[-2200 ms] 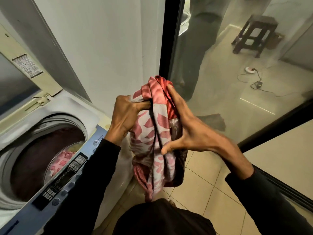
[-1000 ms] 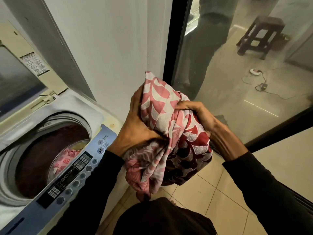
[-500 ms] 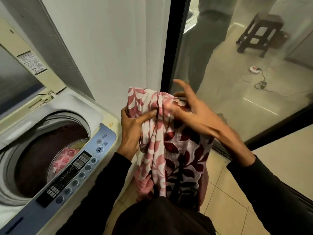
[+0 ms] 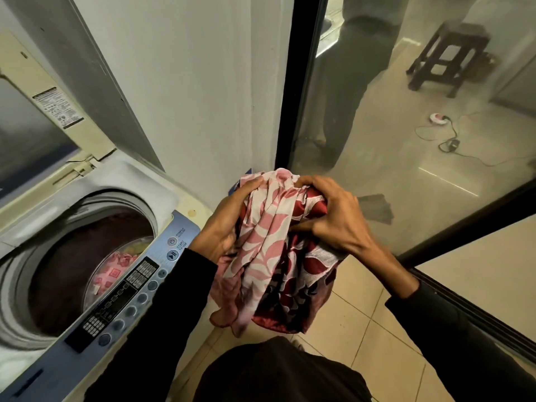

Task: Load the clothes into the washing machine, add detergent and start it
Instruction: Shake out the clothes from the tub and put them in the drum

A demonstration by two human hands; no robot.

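Since the earlier frame the right hand [image 4: 333,219] is now clamping down. Left: washing machine [image 4: 121,195], lid raised for loading. Centre: left hand [image 4: 224,224] and right hand are gripping the patterned cloth [image 4: 272,256], bunching it beside the drum.

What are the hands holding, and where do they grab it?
Both hands, left and right, grip a bunched red and pink patterned cloth near its top; the rest hangs below.
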